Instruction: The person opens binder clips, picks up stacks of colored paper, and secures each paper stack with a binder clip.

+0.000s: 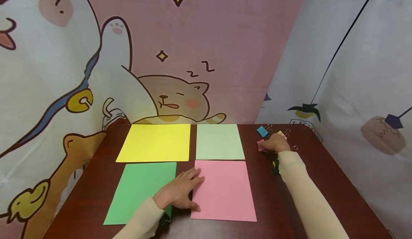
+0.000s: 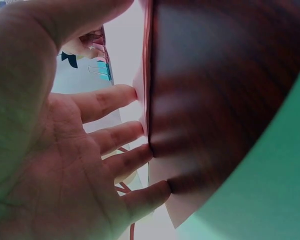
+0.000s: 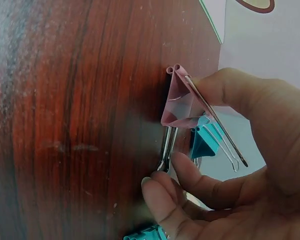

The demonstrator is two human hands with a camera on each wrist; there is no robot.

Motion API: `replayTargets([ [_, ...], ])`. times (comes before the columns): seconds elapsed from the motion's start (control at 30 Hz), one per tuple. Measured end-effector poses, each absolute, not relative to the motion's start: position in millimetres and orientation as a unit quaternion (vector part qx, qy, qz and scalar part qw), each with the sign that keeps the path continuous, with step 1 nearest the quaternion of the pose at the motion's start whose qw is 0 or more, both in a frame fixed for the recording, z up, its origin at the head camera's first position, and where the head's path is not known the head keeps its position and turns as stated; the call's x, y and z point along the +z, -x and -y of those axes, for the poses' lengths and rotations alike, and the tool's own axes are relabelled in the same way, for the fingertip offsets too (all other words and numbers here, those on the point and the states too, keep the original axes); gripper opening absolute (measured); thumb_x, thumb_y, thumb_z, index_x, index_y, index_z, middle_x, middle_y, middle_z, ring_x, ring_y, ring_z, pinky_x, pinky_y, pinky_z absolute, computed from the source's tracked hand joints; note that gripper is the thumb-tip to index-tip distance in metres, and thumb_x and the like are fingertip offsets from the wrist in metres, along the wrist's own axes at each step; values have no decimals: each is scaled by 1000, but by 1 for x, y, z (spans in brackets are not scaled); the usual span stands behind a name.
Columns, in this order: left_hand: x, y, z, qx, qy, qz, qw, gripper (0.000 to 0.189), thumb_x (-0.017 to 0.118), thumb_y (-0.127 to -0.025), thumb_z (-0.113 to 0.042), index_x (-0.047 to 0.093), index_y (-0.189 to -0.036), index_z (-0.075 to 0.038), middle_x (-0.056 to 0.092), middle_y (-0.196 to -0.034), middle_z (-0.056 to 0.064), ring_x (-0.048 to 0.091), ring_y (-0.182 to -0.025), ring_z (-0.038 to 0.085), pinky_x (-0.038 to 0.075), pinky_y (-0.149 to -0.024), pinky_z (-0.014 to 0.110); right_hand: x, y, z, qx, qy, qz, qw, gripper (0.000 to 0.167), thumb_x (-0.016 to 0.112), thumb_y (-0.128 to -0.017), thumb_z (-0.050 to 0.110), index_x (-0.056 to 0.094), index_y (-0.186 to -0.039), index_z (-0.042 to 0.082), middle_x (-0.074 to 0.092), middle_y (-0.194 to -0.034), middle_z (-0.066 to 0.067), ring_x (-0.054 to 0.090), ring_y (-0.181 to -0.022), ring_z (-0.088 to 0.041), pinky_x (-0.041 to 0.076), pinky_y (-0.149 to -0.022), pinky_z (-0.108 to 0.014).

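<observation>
On the right side of the table, my right hand [image 1: 277, 142] holds a pink binder clip [image 3: 182, 102] by its wire handles, the thumb against one side and the fingertips at the lower handle. Just beyond it lies a blue binder clip [image 1: 262, 131], and a pale yellow binder clip [image 1: 281, 134] shows behind the knuckles. Another teal clip [image 3: 144, 234] appears at the bottom of the right wrist view. My left hand [image 1: 180, 192] is spread, its fingertips resting along the left edge of the pink sheets [image 1: 223, 192], whose layered edges show in the left wrist view.
Green paper [image 1: 141, 192] lies left of the pink sheets, partly under my left forearm. Farther back are yellow paper [image 1: 154, 142] and pale green paper [image 1: 220, 142]. A printed cartoon cloth [image 1: 238, 46] hangs behind the dark wooden table [image 1: 273, 203].
</observation>
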State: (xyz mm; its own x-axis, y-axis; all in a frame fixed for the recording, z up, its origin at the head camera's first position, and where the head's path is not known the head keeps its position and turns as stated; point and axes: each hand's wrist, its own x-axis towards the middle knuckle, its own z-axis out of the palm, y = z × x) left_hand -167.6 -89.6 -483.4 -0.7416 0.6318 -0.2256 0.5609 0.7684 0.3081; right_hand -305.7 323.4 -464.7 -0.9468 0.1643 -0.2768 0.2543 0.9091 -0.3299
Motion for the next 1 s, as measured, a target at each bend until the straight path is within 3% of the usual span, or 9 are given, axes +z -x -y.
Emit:
replayTargets([
  [0.23, -483, 168, 88, 109, -324, -926, 159, 97, 83, -78, -60, 43, -156, -20, 27, -170, 7, 25, -157, 30, 26, -126, 50, -465, 304, -326, -195, -115, -966, 121, 55, 72, -88, 46, 68, -93, -9, 59, -78, -11, 56, -69, -24, 47, -55, -31],
  [0.37, -484, 168, 88, 109, -324, -926, 162, 98, 83, -77, -61, 42, -157, -20, 27, -170, 7, 25, -157, 30, 25, -126, 51, -460, 301, -327, -194, -99, -967, 129, 49, 66, -91, 39, 66, -94, -10, 59, -82, -15, 57, -71, -26, 47, -57, -32],
  [0.63, -484, 168, 88, 112, -323, -925, 164, 99, 83, -77, -60, 42, -157, -20, 26, -170, 7, 24, -158, 30, 24, -126, 52, -449, 299, -331, -209, -50, -967, 134, 28, 53, -93, 26, 54, -69, 11, 50, -67, -2, 50, -61, -18, 41, -55, -31],
  [0.8, -485, 169, 89, 112, -321, -926, 161, 99, 83, -76, -61, 42, -157, -20, 26, -170, 7, 25, -157, 30, 24, -126, 52, -445, 298, -331, -214, -31, -968, 126, 21, 50, -92, 23, 57, -78, 9, 54, -76, -5, 51, -66, -19, 42, -58, -32],
  [1.0, -485, 168, 91, 113, -321, -927, 159, 99, 83, -76, -61, 43, -156, -20, 27, -170, 7, 25, -157, 30, 25, -126, 51, -441, 295, -330, -229, -39, -965, 121, 28, 43, -97, 23, 62, -88, 5, 57, -83, -9, 54, -72, -21, 44, -60, -32],
])
